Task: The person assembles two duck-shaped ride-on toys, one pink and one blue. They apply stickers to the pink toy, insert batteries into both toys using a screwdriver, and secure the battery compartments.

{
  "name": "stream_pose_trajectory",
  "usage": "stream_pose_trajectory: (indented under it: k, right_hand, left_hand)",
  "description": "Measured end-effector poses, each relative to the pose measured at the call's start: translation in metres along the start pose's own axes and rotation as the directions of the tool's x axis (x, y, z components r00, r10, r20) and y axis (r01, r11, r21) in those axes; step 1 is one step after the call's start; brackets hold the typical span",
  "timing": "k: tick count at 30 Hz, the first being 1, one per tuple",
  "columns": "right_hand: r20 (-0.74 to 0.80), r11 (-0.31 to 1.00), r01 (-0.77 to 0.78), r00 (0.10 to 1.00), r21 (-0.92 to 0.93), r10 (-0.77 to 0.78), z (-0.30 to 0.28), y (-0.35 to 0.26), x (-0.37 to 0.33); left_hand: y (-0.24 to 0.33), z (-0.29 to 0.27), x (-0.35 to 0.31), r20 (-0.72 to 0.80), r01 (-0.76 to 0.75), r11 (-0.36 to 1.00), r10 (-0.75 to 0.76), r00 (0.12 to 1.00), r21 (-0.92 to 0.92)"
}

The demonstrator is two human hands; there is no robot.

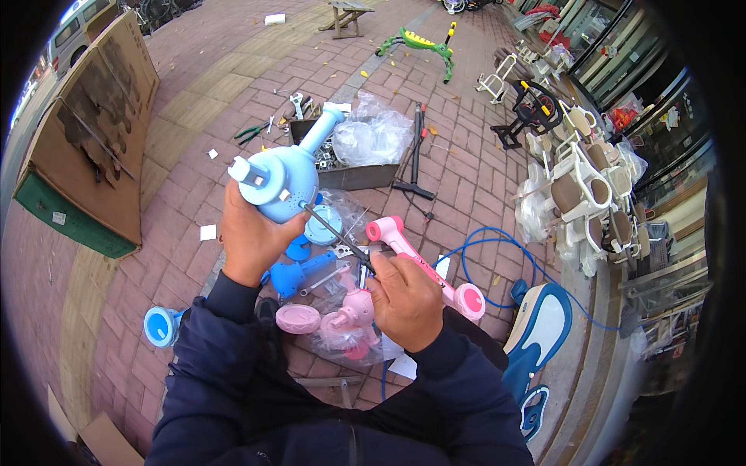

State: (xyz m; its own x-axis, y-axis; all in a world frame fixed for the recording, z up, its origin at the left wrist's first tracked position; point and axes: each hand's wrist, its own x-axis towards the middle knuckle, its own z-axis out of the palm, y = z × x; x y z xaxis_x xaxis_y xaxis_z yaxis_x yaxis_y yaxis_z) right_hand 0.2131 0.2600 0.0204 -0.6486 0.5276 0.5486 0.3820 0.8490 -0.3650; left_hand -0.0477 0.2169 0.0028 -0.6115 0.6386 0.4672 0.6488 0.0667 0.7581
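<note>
My left hand (255, 237) grips a light blue plastic part (284, 182), rounded with a tube pointing up to the right and a square-ended stub on its left. In my right hand (408, 301) is a screwdriver (336, 233), its handle mostly hidden by the fingers. The shaft slants up to the left, and its tip meets the blue part near a small hole. Below the hands lie pink plastic parts (346, 312), a darker blue part (299, 273) and a wrench (326, 278) on clear plastic. A pink tube-shaped part (420, 260) lies beside my right hand.
Ahead stands a metal toolbox (350, 179) with hardware and a plastic bag (373, 136). A large cardboard box (93, 140) is at left. A blue hose (464, 256) curls at right, near a blue-white seat-like part (538, 322) and stacked child seats (579, 190). A green scooter (420, 43) stands farther off.
</note>
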Motion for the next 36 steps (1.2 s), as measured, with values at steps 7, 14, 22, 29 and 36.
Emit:
stream_pose_trajectory:
  k: [7, 14, 22, 29, 36]
  right_hand:
    - [0.631, 0.057, -0.705, 0.664, 0.707, 0.402, -0.008, 0.017, 0.001]
    - [0.105, 0.937, -0.222, 0.974, 0.268, 0.201, 0.008, 0.004, -0.005]
    - [0.249, 0.789, -0.398, 0.916, 0.468, 0.315, 0.004, 0.012, -0.003]
    - [0.534, 0.384, -0.702, 0.709, 0.600, 0.461, 0.005, 0.018, -0.002]
    - [0.125, 0.980, -0.163, 0.981, 0.117, 0.148, 0.009, 0.007, -0.006]
  left_hand:
    - [0.000, 0.000, -0.001, -0.012, -0.014, 0.999, 0.014, 1.000, 0.029]
    - [0.002, 0.000, -0.003, 0.018, 0.015, 0.997, -0.017, 1.000, 0.079]
    - [-0.001, 0.000, -0.002, 0.022, -0.001, 0.997, 0.000, 1.000, 0.072]
    - [0.001, -0.001, -0.004, 0.068, -0.003, 0.998, -0.002, 0.998, 0.067]
    - [0.000, 0.001, -0.002, 0.043, -0.015, 0.994, 0.011, 0.999, 0.107]
